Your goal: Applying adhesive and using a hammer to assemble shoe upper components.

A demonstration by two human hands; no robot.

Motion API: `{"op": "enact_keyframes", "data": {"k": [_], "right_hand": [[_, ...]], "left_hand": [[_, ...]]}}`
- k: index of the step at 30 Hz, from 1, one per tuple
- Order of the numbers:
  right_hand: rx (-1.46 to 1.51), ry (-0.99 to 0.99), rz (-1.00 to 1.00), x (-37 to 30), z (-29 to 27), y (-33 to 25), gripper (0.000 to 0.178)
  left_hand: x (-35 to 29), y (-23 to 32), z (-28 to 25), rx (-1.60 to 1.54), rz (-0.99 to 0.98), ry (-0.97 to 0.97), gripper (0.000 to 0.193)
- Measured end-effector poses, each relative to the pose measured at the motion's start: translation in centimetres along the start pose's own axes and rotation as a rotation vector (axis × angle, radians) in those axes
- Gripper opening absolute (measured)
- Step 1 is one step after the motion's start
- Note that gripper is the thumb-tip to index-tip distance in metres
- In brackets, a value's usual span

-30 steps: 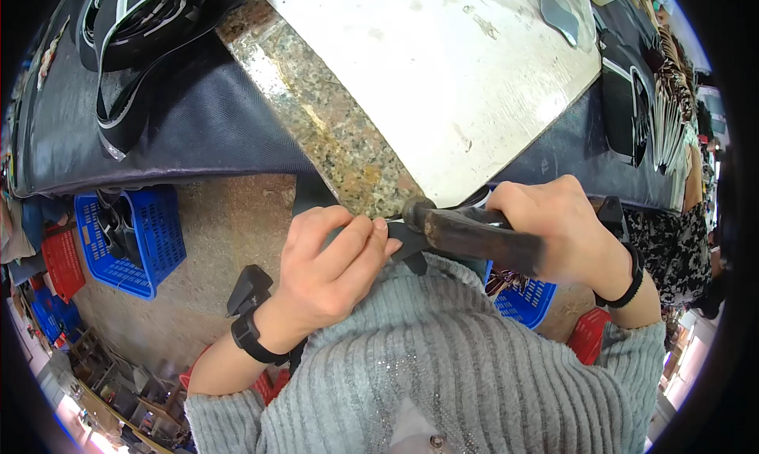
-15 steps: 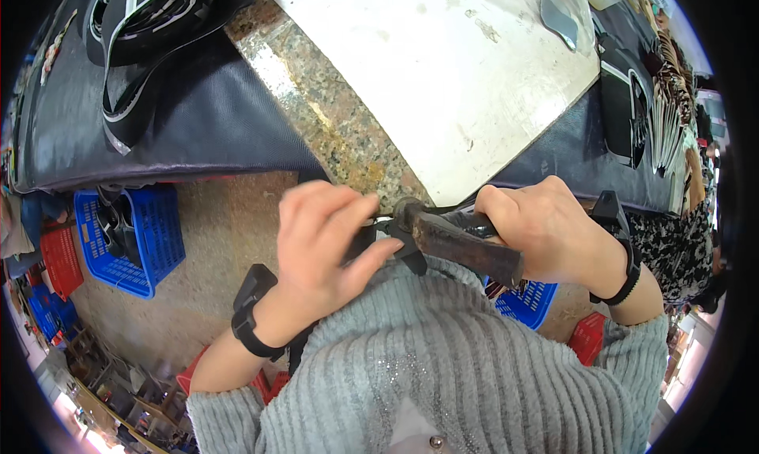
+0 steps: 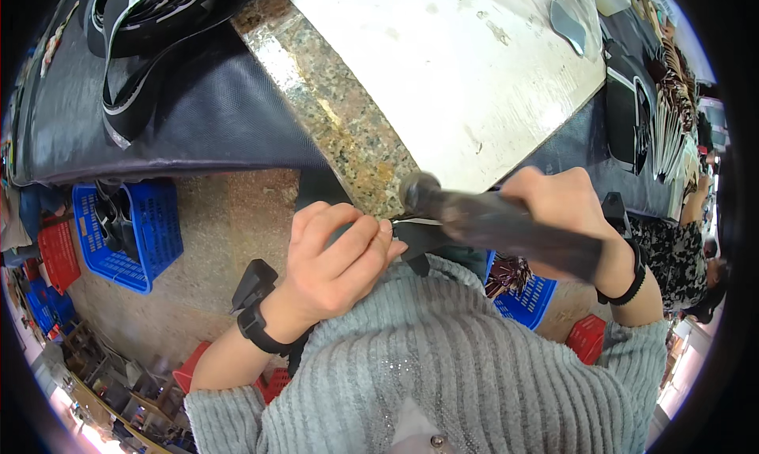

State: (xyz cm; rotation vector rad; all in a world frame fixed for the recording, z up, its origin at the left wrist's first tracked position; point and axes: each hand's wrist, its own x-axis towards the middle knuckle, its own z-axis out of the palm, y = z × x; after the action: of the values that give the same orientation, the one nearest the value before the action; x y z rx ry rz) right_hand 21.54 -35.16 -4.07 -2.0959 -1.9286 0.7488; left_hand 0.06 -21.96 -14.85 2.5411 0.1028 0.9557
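My right hand (image 3: 565, 209) is wrapped round a hammer (image 3: 514, 228) with a dark, worn head, which is blurred by motion. The rounded striking end is over the near corner of a speckled granite slab (image 3: 332, 114). At that same corner, my left hand (image 3: 336, 256) pinches a black strip of material (image 3: 427, 236) lying against the slab's edge. Its fingers are bent and pressed together. Part of the strip is hidden under those fingers and behind the hammer.
A white board (image 3: 443, 82) covers much of the slab. Coiled black strips with pale edging (image 3: 150, 27) lie at far left, and a dark folded bundle (image 3: 628, 114) at right. Blue baskets (image 3: 166, 232) stand below, with a red container (image 3: 587, 339). Another person (image 3: 672, 272) is at right.
The hammer has swung right, its handle end now nearer my right wrist. The left hand's fingers, spread before, have closed onto the black strip.
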Motion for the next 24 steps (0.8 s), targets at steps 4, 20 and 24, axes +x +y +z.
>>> {"op": "enact_keyframes", "data": {"k": [4,20,24], "right_hand": [[-0.071,-0.095,-0.085,0.5,0.6,-0.6,0.035],[-0.048,-0.052,-0.104,-0.1,0.2,0.5,0.036],[-0.046,0.064,-0.036,-1.6,-0.8,0.0,0.035]], "left_hand": [[0.0,0.0,-0.1,-0.055,0.014,0.034,0.029],[0.5,0.2,0.1,-0.072,-0.041,0.050,0.031],[-0.2,0.7,-0.1,-0.042,-0.082,0.032,0.031]]}}
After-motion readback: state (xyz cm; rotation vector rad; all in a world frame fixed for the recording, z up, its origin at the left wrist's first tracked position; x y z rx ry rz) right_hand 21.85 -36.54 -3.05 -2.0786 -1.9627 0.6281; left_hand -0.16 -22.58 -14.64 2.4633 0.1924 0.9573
